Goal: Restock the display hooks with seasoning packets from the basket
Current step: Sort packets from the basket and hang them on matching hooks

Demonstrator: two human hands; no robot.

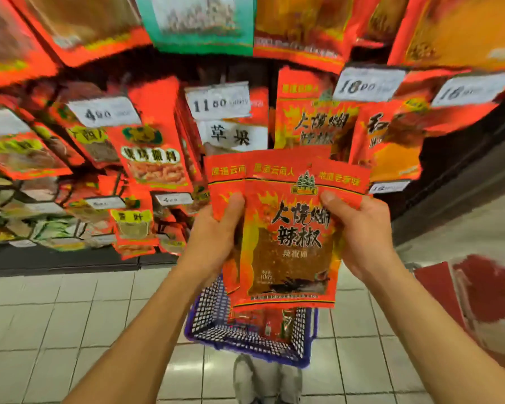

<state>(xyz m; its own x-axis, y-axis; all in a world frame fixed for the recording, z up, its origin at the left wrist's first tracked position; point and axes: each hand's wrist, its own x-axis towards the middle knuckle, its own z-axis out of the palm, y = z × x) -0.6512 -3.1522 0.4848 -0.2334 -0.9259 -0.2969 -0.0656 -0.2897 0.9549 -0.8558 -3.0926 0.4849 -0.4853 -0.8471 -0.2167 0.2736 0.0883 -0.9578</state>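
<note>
A person stands facing a shop display of hanging seasoning bags, seen from a head camera looking down past both forearms. The left hand [216,234] and right hand [353,231] together hold a fanned stack of red seasoning packets [286,234] at chest level; at least 3 overlap, printed with flames and large black characters. Each hand's thumb presses the front of the stack near its upper edge while the fingers curl round behind, so both hands are gripping the packets.

Directly below, on the pale tiled floor [70,310], sits a blue wire basket [204,319] with more red packets visible inside it. The person's shoes [268,380] show just behind the basket.

Above the held stack hang matching packets [309,121] of the same design, just left of a white price tag [368,84]. That row looks like the right destination.

To do this step well, the left hand should probably keep the stack steady while the right pinches off 1 packet by its top edge. The hanging hole cannot be made out here, so the top edge should be found by touch and squared to the hook before sliding on, printed face outward like its neighbours.
</note>
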